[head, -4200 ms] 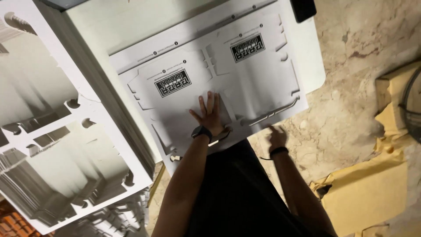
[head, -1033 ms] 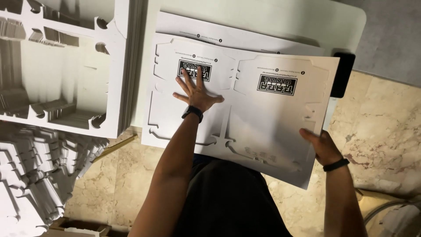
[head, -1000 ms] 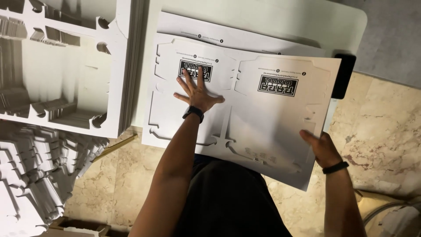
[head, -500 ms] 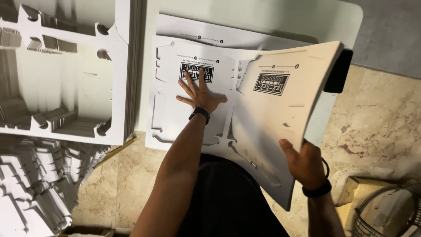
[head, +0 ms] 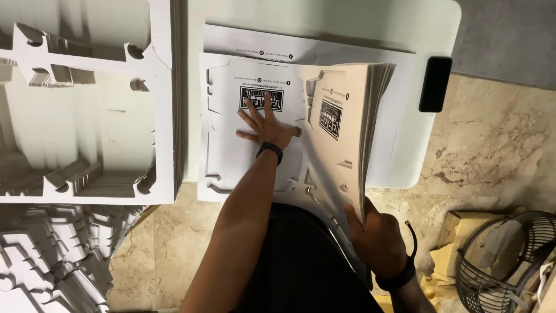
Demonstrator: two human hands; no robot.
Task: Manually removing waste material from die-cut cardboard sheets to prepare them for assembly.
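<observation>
Seen from above, a person stands at a white tabletop (head: pixel 428 23) that carries a stack of white die-cut cardboard sheets (head: pixel 231 156), each printed with a black rectangular label. The left hand (head: pixel 267 124) lies flat on the left half of the stack, fingers spread apart and palm down, just below one of the black labels; a dark band sits on that wrist. The right hand (head: pixel 373 235) is at the near right edge, closed around the lower corner of a thick bundle of sheets (head: pixel 341 133). This bundle is lifted off the right side of the stack and stands tilted up on edge, its layered edges fanning toward the right and its printed face turned to the left. A dark band circles the right wrist as well.

A black phone (head: pixel 435 84) lies on the right edge of the tabletop, just beside the raised bundle. On the left stand tall piles of white cut-out cardboard frames (head: pixel 87 116), with more piled lower down on the near left. A dark wire basket (head: pixel 509 261) rests on the stone floor (head: pixel 498 150) at the near right.
</observation>
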